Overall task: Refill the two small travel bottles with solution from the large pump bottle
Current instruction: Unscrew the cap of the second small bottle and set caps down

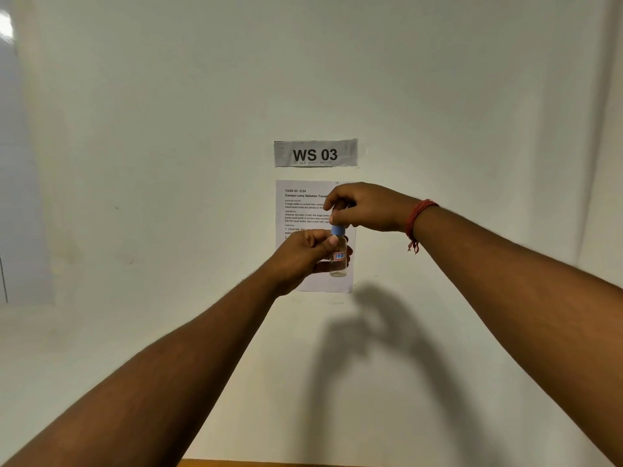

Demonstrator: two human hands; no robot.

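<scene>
Blue cap (337, 229) sits pinched in the right hand (365, 207), fingers curled over it, while the left hand (303, 256) grips the clear travel bottle (338, 256) upright, raised before the instruction sheet (303, 210). Whether the cap is going on or off cannot be told; the bottle looks nearly empty. No pump bottle or second bottle shows.

i'm standing at a numbered workstation in some kind of data-collection or test room, not a home. on the plain white wall (438, 96) in front of me a taped label (315, 153) reads "ws 03". just below it hangs a printed task sheet (303, 210) headed "task id: 3724", with numbered steps. a strip of wooden tabletop (236, 463) shows at the bottom edge.
</scene>
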